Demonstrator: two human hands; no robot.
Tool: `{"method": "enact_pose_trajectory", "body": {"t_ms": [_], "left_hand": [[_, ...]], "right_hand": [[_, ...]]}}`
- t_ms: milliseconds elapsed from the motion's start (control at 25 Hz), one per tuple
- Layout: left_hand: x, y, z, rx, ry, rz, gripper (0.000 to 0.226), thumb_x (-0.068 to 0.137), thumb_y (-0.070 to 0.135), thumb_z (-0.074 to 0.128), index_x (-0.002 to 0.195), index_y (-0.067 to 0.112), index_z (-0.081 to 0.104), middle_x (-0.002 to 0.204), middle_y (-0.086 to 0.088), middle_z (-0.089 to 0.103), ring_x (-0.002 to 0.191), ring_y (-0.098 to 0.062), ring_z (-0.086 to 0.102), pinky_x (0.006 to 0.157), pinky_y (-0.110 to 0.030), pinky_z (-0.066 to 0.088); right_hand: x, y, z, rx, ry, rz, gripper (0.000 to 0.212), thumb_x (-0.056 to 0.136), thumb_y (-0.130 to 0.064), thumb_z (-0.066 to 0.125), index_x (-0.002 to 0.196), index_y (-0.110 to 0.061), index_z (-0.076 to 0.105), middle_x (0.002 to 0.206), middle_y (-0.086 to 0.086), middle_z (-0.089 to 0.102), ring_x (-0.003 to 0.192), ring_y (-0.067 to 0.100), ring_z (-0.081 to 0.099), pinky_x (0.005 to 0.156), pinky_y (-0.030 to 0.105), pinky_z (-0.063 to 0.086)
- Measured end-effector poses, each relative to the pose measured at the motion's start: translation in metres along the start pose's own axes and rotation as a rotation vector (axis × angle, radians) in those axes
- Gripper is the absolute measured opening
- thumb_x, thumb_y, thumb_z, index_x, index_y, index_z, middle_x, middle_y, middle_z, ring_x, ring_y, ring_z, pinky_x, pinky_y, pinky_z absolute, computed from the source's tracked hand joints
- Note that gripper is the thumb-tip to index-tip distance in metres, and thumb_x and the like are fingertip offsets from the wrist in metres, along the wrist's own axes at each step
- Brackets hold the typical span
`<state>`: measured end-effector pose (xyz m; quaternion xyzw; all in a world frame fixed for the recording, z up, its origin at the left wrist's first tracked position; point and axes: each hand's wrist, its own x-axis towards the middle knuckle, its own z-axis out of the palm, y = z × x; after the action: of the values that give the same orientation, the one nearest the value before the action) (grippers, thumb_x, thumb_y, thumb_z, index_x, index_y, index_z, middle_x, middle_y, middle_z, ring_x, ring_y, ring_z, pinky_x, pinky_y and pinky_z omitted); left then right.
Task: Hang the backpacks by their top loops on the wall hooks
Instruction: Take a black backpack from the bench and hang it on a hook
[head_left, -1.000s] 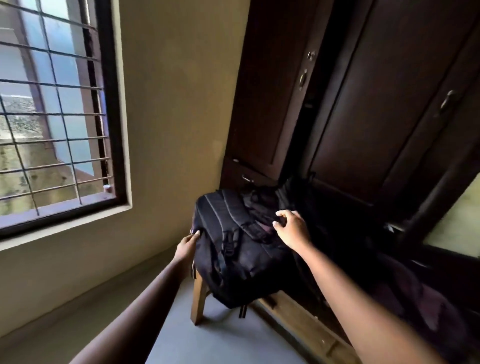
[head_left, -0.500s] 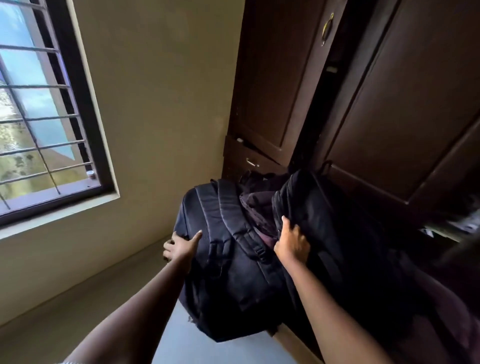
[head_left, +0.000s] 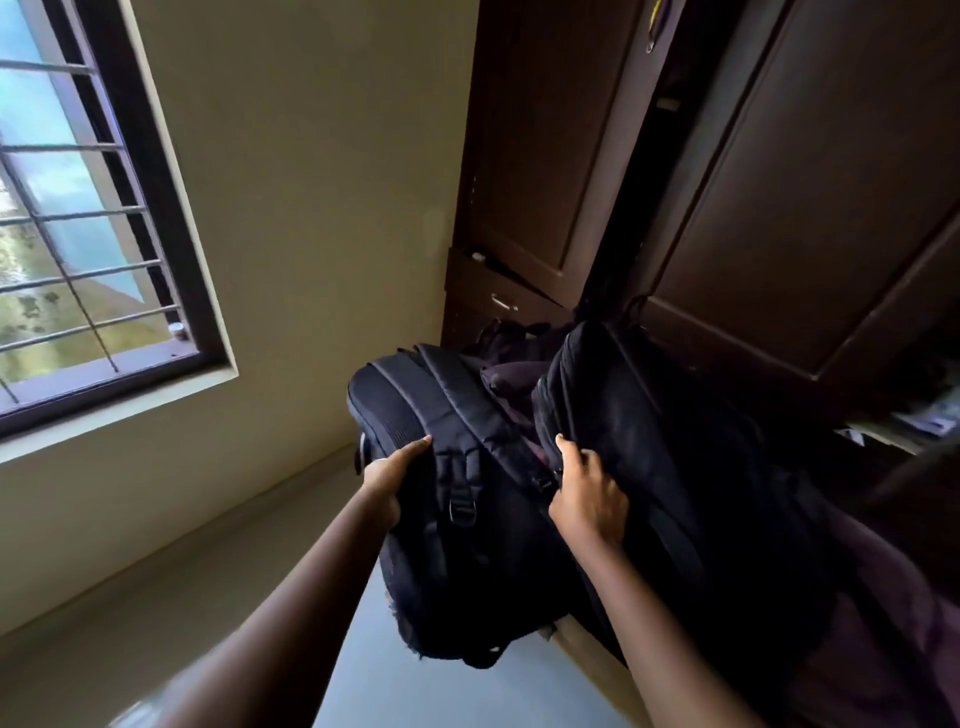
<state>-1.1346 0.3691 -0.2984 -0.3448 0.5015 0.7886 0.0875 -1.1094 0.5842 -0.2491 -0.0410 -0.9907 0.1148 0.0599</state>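
A black backpack (head_left: 467, 545) with padded shoulder straps facing me is held up in the middle of the view. My left hand (head_left: 387, 475) grips its left side near the top. My right hand (head_left: 587, 496) is closed on its right edge, where it meets a second dark backpack (head_left: 675, 467) lying to the right. A purplish bag (head_left: 514, 374) shows between and behind the two. No wall hooks are in sight, and the top loops are not distinguishable.
A dark wooden wardrobe (head_left: 779, 182) with a drawer (head_left: 493, 296) stands behind the bags. A barred window (head_left: 78, 234) is on the left in a beige wall (head_left: 322, 182). A wooden bench edge (head_left: 587, 660) shows under the bags, above grey floor (head_left: 415, 691).
The black backpack has come up off the bench and nearer to me. Both hands have shifted from touching it to gripping its sides. The view has tilted upward.
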Motion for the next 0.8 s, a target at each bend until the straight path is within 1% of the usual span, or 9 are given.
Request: {"method": "enact_pose_trajectory", "body": {"t_ms": [80,160,240,360,480,560,680,720,800], "left_hand": [[-0.023,-0.008,-0.002,-0.026,-0.013,0.049,0.054,0.061,0.033,0.081,0.107,0.009,0.068,0.103,-0.011,0.072,0.090,-0.025,0.068,0.078,-0.035,0.056],[-0.053,-0.021,-0.009,-0.083,-0.042,0.067,0.041,0.068,0.027,0.077,0.103,0.010,0.069,0.094,-0.010,0.072,0.082,-0.024,0.067,0.067,-0.030,0.054],[-0.080,-0.032,-0.018,-0.144,-0.071,0.052,0.039,0.068,0.027,0.077,0.102,0.008,0.070,0.092,-0.012,0.072,0.081,-0.026,0.068,0.068,-0.032,0.055],[-0.126,-0.046,-0.047,-0.166,-0.124,0.053,0.042,0.066,0.028,0.077,0.102,0.007,0.069,0.096,-0.015,0.073,0.083,-0.029,0.070,0.069,-0.036,0.058],[-0.176,-0.067,-0.092,-0.142,-0.159,0.075,0.031,0.070,0.025,0.075,0.095,0.008,0.073,0.086,-0.014,0.073,0.063,-0.025,0.069,0.061,-0.033,0.059],[-0.202,-0.085,-0.126,-0.144,-0.167,0.068,0.029,0.070,0.026,0.074,0.094,0.009,0.075,0.085,-0.013,0.075,0.062,-0.024,0.071,0.065,-0.034,0.059],[-0.238,-0.108,-0.175,-0.148,-0.126,0.051,0.036,0.068,0.028,0.073,0.100,0.012,0.075,0.100,-0.015,0.074,0.083,-0.029,0.070,0.080,-0.040,0.057],[-0.248,-0.114,-0.192,-0.146,-0.106,0.052,0.037,0.067,0.028,0.073,0.101,0.011,0.074,0.102,-0.016,0.073,0.086,-0.030,0.069,0.084,-0.042,0.056],[-0.273,-0.123,-0.227,-0.143,-0.052,0.074,0.037,0.067,0.027,0.073,0.100,0.009,0.074,0.099,-0.018,0.073,0.078,-0.029,0.070,0.082,-0.042,0.057]], "right_hand": [[-0.020,-0.002,-0.005,-0.004,0.032,-0.026,0.064,0.085,-0.006,0.051,0.140,-0.034,0.032,0.140,0.000,0.044,0.111,0.026,0.059,0.084,0.038,0.049],[-0.047,-0.006,-0.013,-0.008,0.061,-0.051,0.063,0.086,-0.004,0.048,0.139,-0.035,0.034,0.138,-0.002,0.045,0.111,0.025,0.059,0.083,0.038,0.049],[-0.074,-0.011,-0.021,-0.007,0.082,-0.076,0.064,0.085,-0.003,0.046,0.138,-0.037,0.035,0.137,-0.003,0.045,0.109,0.024,0.060,0.083,0.038,0.049],[-0.129,-0.028,-0.032,0.020,0.109,-0.140,0.064,0.083,-0.002,0.047,0.136,-0.038,0.038,0.134,-0.005,0.047,0.109,0.025,0.059,0.081,0.039,0.049],[-0.189,-0.045,-0.037,0.057,0.097,-0.235,0.065,0.082,0.001,0.048,0.134,-0.037,0.041,0.130,-0.005,0.050,0.110,0.024,0.058,0.081,0.038,0.049],[-0.227,-0.055,-0.037,0.082,0.073,-0.292,0.066,0.081,0.003,0.047,0.134,-0.036,0.042,0.130,-0.005,0.051,0.110,0.023,0.058,0.081,0.037,0.050],[-0.278,-0.072,-0.034,0.142,0.041,-0.368,0.066,0.079,0.004,0.046,0.133,-0.035,0.045,0.126,-0.005,0.053,0.108,0.023,0.059,0.081,0.037,0.050],[-0.294,-0.077,-0.032,0.161,0.023,-0.399,0.067,0.079,0.004,0.046,0.133,-0.035,0.045,0.126,-0.005,0.054,0.108,0.022,0.059,0.082,0.037,0.050],[-0.323,-0.089,-0.028,0.196,-0.012,-0.485,0.066,0.079,0.004,0.046,0.132,-0.034,0.045,0.125,-0.005,0.054,0.107,0.022,0.060,0.082,0.036,0.050]]}}
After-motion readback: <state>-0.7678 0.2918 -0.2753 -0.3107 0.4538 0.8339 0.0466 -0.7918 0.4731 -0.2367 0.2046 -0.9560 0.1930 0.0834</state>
